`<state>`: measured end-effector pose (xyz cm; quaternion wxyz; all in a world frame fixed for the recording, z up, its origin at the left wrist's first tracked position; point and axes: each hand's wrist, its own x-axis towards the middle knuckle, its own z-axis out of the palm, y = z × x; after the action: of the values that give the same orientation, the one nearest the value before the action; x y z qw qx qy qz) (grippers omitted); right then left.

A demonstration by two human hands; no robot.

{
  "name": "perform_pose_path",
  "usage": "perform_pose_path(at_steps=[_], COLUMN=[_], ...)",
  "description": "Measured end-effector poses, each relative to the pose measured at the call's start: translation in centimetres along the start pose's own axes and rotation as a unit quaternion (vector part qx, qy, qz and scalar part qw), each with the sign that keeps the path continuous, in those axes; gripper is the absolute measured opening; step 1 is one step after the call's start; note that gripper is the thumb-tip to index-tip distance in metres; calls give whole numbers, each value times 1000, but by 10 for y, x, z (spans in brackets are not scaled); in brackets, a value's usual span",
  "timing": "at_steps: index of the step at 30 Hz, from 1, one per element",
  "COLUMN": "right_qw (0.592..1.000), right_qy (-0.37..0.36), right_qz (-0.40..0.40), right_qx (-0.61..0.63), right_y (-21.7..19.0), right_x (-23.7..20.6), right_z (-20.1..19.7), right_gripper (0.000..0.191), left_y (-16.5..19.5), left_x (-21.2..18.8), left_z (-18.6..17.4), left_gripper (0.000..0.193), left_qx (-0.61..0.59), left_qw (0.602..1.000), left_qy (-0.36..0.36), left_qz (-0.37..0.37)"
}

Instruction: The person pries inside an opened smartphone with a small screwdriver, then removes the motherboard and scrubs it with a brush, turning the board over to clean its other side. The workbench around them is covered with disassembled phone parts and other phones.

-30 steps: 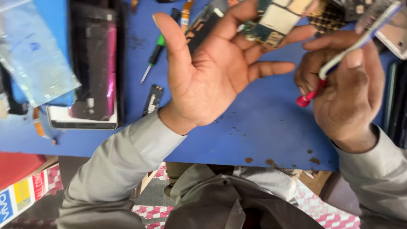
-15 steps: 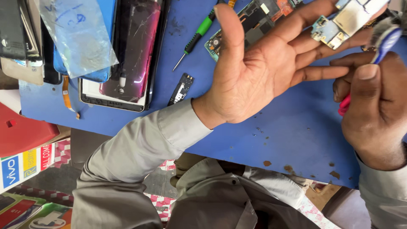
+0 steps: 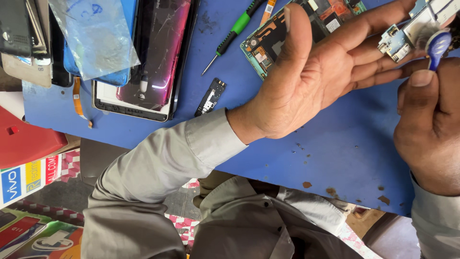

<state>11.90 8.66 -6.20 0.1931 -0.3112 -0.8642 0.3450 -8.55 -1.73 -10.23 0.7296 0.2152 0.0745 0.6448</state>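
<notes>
My left hand is held palm up over the blue mat, fingers stretched out. A small circuit board with metal shields rests on its fingertips at the top right. My right hand is closed around a blue-and-white brush, whose head sits against the board's edge. Most of the brush handle is hidden by the fingers. Beneath my left hand lies an opened phone with its green board exposed.
A green-handled screwdriver and a small black part lie on the mat. At the left are a magenta-backed phone, a clear plastic bag, an orange flex cable and a red box. The mat's near edge runs above my lap.
Both hands have drifted to the upper right of the view. The brush head has come down onto the circuit board, and its red handle end has passed out of sight.
</notes>
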Motion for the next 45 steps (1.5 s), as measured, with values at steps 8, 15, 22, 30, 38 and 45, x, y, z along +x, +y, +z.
perform_pose_path(at_steps=[8,15,22,30,38,45], right_qw=[997,999,996,996,991,988], right_qy=[23,4,5,7,4,5], right_qz=[53,34,-16,-39,-24,-63], right_qx=[-40,-38,-89,-85,-130,-140], right_y=[-7,-9,-10,-17,-9,-2], right_x=[-9,-6,-1,2,1,-1], right_z=[4,7,10,16,15,13], right_gripper=[32,34,31,27,30,28], left_y=[-4,-7,-18,-22,-18,-24], left_x=[2,5,8,10,11,9], left_z=[-4,-4,-8,-8,0,-10], left_gripper=[96,91,69,55,53,42], left_qx=[16,71,307,230,233,279], left_qw=[1000,997,942,952,947,934], left_qy=[4,24,87,177,202,194], left_qz=[6,31,107,102,89,113])
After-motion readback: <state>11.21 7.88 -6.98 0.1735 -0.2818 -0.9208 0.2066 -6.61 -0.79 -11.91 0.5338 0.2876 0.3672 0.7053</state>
